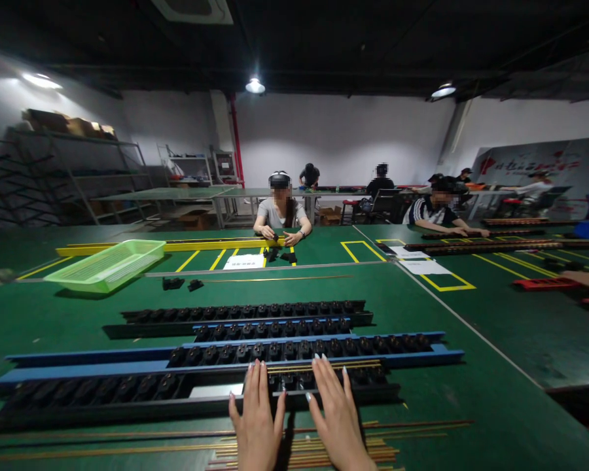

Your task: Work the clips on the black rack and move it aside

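Note:
My left hand (260, 418) and my right hand (338, 409) lie side by side, palms down, fingers stretched out and holding nothing. Their fingertips reach over the nearest black channel (122, 409), which bears a row of black parts (86, 390). Thin brass-coloured strips (324, 367) run along that channel between and under my fingers; I cannot tell how firmly they are touched. A white strip (216, 390) shows left of my left hand. Beneath my wrists, several loose brass-coloured rods (294, 451) rest on the green table, partly hidden.
Beyond lie blue channels (93, 360) and another black channel (115, 330), all with black parts. A light green basket (105, 267), loose black pieces (173, 283) and a yellow channel (196, 244) are farther off. A co-worker (281, 212) sits opposite.

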Demonstrator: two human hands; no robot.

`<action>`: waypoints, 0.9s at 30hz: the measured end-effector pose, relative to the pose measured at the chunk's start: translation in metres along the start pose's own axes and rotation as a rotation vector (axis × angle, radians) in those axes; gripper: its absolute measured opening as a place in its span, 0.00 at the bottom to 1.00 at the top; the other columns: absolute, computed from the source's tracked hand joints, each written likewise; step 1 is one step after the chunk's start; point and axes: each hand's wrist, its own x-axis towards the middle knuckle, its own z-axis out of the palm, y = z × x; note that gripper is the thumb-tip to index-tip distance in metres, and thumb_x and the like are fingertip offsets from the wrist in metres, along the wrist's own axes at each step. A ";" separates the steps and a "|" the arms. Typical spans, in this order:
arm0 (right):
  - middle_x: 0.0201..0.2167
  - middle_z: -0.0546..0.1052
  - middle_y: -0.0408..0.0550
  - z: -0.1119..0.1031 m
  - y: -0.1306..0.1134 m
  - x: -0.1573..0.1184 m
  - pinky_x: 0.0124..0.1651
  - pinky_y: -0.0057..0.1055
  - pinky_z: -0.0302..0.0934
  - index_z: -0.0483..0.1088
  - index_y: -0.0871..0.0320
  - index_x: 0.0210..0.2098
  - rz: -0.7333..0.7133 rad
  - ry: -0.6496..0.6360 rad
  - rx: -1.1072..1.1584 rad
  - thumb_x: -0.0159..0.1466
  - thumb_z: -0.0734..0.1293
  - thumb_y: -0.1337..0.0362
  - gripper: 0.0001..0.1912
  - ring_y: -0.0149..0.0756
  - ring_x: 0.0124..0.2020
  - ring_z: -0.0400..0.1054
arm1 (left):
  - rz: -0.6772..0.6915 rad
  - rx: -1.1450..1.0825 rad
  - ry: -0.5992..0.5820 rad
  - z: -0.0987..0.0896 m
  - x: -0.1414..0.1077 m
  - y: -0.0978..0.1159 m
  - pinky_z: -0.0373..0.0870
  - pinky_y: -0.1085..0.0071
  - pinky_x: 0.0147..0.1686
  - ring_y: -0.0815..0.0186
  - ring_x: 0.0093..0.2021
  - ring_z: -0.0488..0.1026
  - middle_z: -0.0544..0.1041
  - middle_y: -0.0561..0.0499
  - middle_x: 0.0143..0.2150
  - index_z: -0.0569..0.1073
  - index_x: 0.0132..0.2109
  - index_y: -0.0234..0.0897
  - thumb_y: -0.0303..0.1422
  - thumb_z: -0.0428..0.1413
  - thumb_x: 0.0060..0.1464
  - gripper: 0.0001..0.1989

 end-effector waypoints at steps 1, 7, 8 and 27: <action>0.66 0.54 0.45 0.000 0.000 0.000 0.64 0.52 0.50 0.34 0.51 0.68 0.000 0.003 0.002 0.68 0.53 0.63 0.33 0.40 0.66 0.49 | -0.002 0.001 -0.004 0.000 0.001 0.000 0.43 0.47 0.63 0.58 0.64 0.59 0.61 0.41 0.66 0.39 0.68 0.41 0.35 0.43 0.62 0.31; 0.66 0.55 0.46 0.002 0.001 -0.001 0.64 0.51 0.51 0.34 0.51 0.68 -0.006 0.023 -0.003 0.67 0.54 0.63 0.33 0.40 0.65 0.51 | -0.055 0.019 -0.011 0.000 0.002 0.012 0.38 0.43 0.62 0.56 0.65 0.56 0.59 0.41 0.66 0.40 0.68 0.41 0.36 0.42 0.62 0.30; 0.66 0.55 0.45 0.002 0.001 0.000 0.64 0.51 0.51 0.34 0.50 0.68 -0.008 0.026 -0.009 0.67 0.54 0.64 0.33 0.40 0.65 0.51 | -0.043 0.010 -0.016 0.001 0.002 0.014 0.38 0.43 0.63 0.56 0.65 0.57 0.59 0.42 0.66 0.40 0.68 0.42 0.36 0.42 0.62 0.30; 0.66 0.53 0.45 0.005 0.003 -0.001 0.64 0.49 0.51 0.34 0.50 0.68 -0.016 0.017 -0.016 0.68 0.53 0.62 0.32 0.39 0.66 0.50 | 0.130 -0.044 -0.054 0.007 -0.004 0.040 0.29 0.48 0.64 0.61 0.64 0.58 0.62 0.45 0.65 0.47 0.67 0.44 0.29 0.42 0.60 0.29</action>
